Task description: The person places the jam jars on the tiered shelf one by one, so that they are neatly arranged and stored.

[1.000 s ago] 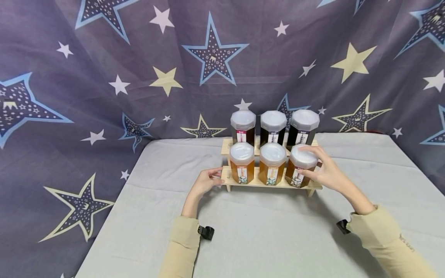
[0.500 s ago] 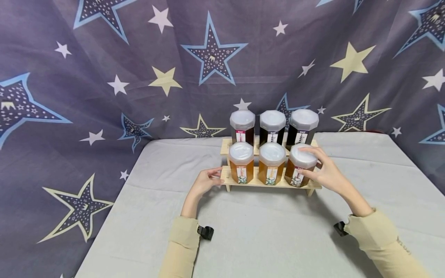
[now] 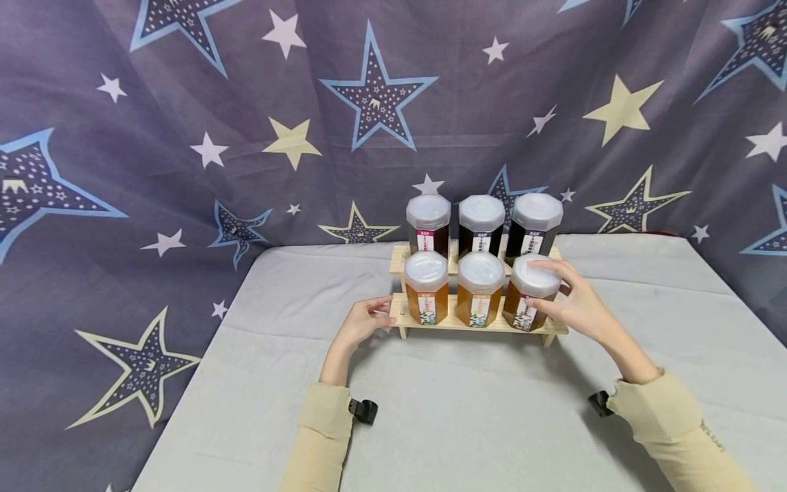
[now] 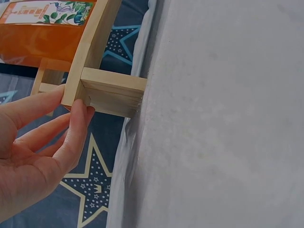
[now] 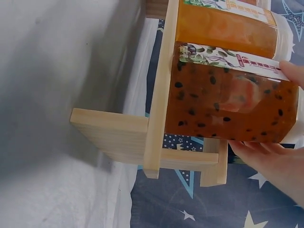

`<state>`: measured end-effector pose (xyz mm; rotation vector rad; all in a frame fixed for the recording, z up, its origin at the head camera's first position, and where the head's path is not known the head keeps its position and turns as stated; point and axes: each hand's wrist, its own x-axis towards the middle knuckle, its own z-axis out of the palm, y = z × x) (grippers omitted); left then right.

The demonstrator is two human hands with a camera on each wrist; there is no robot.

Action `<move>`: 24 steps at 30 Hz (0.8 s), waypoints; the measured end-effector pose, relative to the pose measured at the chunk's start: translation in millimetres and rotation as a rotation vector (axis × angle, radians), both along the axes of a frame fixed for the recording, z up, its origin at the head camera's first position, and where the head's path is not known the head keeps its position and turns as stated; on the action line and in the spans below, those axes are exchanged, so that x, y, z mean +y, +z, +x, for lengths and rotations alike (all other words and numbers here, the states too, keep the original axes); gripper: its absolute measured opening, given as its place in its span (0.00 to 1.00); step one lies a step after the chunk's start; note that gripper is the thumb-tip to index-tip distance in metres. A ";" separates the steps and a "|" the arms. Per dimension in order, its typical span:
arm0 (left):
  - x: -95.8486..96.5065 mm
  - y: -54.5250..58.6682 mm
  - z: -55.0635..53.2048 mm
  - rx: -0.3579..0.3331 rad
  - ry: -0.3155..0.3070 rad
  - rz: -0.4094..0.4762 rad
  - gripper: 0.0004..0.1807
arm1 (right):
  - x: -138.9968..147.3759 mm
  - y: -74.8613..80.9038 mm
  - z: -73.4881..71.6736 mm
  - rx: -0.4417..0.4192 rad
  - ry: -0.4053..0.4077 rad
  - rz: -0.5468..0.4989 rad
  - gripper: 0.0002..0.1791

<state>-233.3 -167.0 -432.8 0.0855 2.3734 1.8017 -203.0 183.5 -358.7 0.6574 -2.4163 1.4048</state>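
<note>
My left hand (image 3: 359, 324) pinches the left end of a two-tier wooden rack's (image 3: 398, 312) lower shelf. In the left wrist view, thumb and fingertips meet at the shelf board's corner (image 4: 71, 95), beside a rack leg (image 4: 114, 90). At the other end, my right hand (image 3: 581, 311) grips the right front jar (image 5: 228, 107), thumb at the label side and fingers over the lid and far side. That jar is filled with amber-brown jam dotted with black seeds and stands upright on the lower shelf. Two orange-amber jars (image 3: 427, 294) with frosted lids share its row.
Three darker jars (image 3: 482, 222) stand on the upper shelf behind. Grey cloth (image 3: 461, 410) covers the table under the rack. A dark star-patterned curtain (image 3: 246, 102) hangs close behind the table and along its left side.
Both hands keep their holds, and rack and jars stay in place. My right forearm has shifted slightly left.
</note>
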 end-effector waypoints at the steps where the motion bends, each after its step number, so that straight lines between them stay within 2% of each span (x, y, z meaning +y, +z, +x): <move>1: -0.1 -0.1 -0.2 0.005 -0.001 -0.001 0.27 | 0.9 -1.8 -1.3 0.005 0.001 -0.002 0.31; 7: 0.1 0.0 0.2 0.025 -0.002 -0.012 0.27 | 9.7 -17.5 -12.2 0.015 -0.018 0.013 0.31; 14: 1.9 0.3 -0.6 0.042 0.018 -0.064 0.27 | 12.8 -18.4 -10.9 0.035 -0.025 0.009 0.30; 19: 1.6 3.3 -2.0 0.116 0.022 -0.231 0.26 | 17.0 -17.5 -5.7 0.066 -0.046 0.021 0.28; 24: -2.3 13.3 0.0 0.178 0.005 -0.432 0.25 | 23.1 -17.1 -1.0 0.142 -0.062 0.036 0.27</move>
